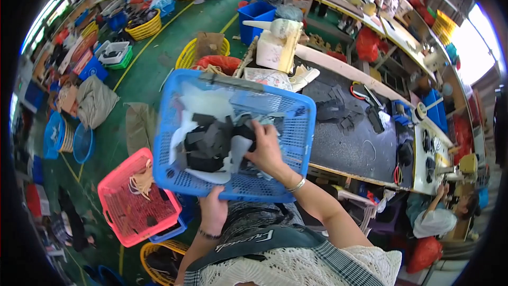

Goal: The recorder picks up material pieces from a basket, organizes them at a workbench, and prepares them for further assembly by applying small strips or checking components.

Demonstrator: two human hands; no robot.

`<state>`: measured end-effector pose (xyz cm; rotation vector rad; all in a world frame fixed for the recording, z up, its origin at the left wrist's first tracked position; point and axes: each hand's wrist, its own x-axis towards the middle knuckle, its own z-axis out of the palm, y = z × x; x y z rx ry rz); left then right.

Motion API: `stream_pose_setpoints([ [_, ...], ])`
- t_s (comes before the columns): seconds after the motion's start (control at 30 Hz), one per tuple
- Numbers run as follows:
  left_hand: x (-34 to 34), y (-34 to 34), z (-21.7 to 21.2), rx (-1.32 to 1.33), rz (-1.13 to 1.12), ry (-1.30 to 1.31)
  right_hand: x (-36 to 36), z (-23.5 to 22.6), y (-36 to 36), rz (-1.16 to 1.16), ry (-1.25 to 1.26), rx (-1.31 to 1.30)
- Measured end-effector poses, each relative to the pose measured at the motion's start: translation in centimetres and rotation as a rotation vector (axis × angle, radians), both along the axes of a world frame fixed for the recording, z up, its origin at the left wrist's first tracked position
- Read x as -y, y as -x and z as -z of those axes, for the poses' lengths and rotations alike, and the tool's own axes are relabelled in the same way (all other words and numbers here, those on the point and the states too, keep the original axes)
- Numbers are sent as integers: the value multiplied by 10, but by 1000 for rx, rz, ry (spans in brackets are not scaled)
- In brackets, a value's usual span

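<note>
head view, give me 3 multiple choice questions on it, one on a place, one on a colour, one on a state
1. Where is the right hand?
A. inside the blue basket
B. on the black worktable
C. in the pink basket

2. What colour is the basket low at the person's left?
A. green
B. pink
C. white

3. How is the blue basket held?
A. it sits on the floor
B. it hangs on a hook
C. the left hand grips its near rim

Answers: 1 A, the hand reaches among the black and white pieces in it. 2 B, its mesh walls are pink. 3 C, fingers wrap the near edge.
</note>
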<state>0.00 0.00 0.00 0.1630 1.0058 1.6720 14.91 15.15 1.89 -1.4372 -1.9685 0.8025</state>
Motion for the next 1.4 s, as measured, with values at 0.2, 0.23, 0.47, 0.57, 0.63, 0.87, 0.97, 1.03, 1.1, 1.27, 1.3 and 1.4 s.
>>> stream_pose_setpoints([
  [0.2, -125, -28, 27, 86, 261, 156, -62, 40, -50, 277, -343, 82],
  [0.23, -138, -27, 35, 87, 290, 165, -68, 47, -54, 316, -356, 5],
  [0.47, -183, -35, 48, 238, 493, 205, -79, 28, -82, 486, -18, -368],
  [0.57, -178, -5, -6, 264, 642, 476, -88, 17, -104, 496, 42, -703],
  [0.63, -165, 2, -10, -282, 671, 338, -97, -1, -124, 466, -19, -846],
  [0.87, -179, -42, -31, -1229, 444, 135, -107, -17, -273, 679, -7, -871],
  [0.97, -222, -58, -35, -1430, 453, 32, -107, -6, -354, 809, -46, -857],
  [1.03, -250, -80, -34, -1320, 475, -61, -105, 10, -391, 762, 118, -1069],
  [1.1, -279, -118, -31, -1173, 686, -179, -101, 19, -399, 735, 127, -1180],
  [1.27, -347, -285, -28, -380, 1140, -134, -90, 34, -393, 707, 308, -1450],
  [1.3, -353, -307, -29, -73, 1206, -33, -89, 35, -392, 710, 311, -1452],
  [1.4, -353, -347, -38, -265, 1233, -393, -89, 37, -393, 575, 343, -1466],
])
